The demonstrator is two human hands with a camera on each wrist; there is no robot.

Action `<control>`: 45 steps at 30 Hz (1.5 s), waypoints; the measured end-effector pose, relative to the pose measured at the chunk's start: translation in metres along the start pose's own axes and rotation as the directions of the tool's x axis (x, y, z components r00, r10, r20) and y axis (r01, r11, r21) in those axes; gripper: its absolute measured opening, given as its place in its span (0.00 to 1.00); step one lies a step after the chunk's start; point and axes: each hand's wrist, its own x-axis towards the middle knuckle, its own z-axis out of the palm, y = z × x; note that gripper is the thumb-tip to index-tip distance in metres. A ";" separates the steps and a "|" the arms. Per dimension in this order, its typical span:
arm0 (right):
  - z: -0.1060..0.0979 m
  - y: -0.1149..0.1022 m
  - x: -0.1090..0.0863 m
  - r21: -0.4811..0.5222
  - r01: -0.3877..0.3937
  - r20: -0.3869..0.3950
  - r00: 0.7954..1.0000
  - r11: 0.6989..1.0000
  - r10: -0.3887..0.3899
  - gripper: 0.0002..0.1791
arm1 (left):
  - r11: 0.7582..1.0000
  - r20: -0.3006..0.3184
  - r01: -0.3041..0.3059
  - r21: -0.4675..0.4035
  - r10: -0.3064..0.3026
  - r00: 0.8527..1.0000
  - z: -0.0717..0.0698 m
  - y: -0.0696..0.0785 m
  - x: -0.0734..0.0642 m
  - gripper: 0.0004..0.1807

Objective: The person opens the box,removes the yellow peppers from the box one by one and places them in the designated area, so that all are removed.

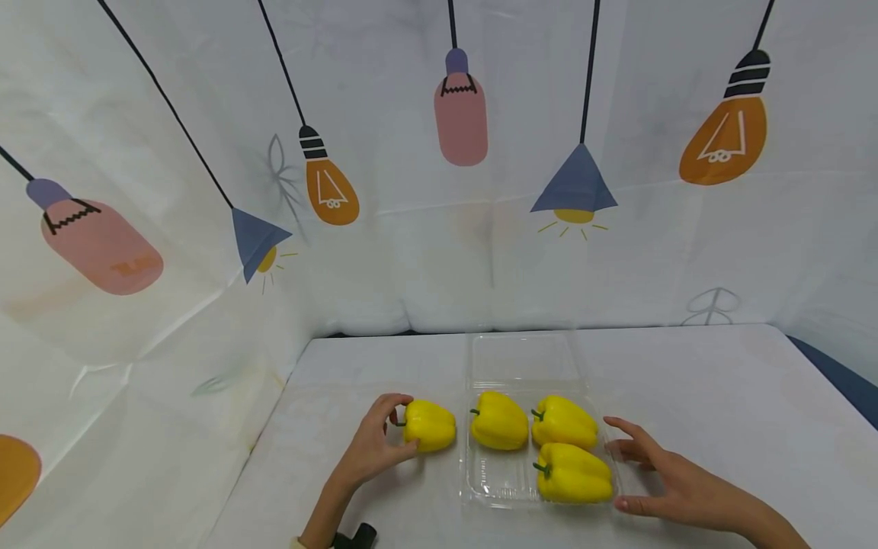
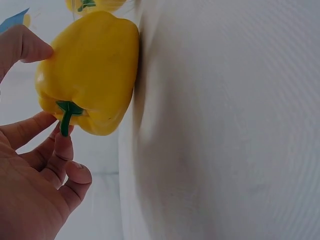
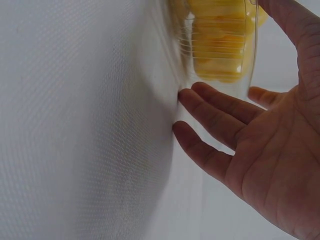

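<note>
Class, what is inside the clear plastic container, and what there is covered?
Three yellow peppers lie inside the clear plastic container: one far left, two on the right. Its near-left part shows bare. In the head view, the peppers cover whatever is beneath them.

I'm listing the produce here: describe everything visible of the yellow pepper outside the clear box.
The pepper is yellow, smooth, glossy and lobed, with a short, dark green stem. Turned sideways, stem toward the left hand, it is held in that hand's thumb-and-finger grip, on or just above the white table, left of the clear box.
</note>
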 end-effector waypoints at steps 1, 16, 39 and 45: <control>0.000 0.000 0.000 -0.002 0.003 -0.001 1.000 1.000 -0.003 0.52 | 1.000 0.002 0.006 -0.001 -0.006 1.000 0.000 0.000 0.000 0.34; -0.002 -0.001 0.000 0.012 -0.023 0.025 0.999 1.000 0.023 0.51 | 0.998 0.013 0.047 -0.034 -0.046 0.999 -0.005 -0.003 -0.003 0.33; 0.000 0.000 0.001 -0.004 -0.032 0.028 0.999 0.999 0.032 0.52 | 0.999 -0.074 -0.011 -0.037 0.009 0.997 -0.005 -0.005 -0.004 0.21; -0.001 -0.002 0.001 -0.003 -0.032 0.027 0.999 0.999 0.032 0.51 | 1.000 -0.086 0.003 -0.028 -0.005 0.996 -0.005 -0.003 -0.002 0.17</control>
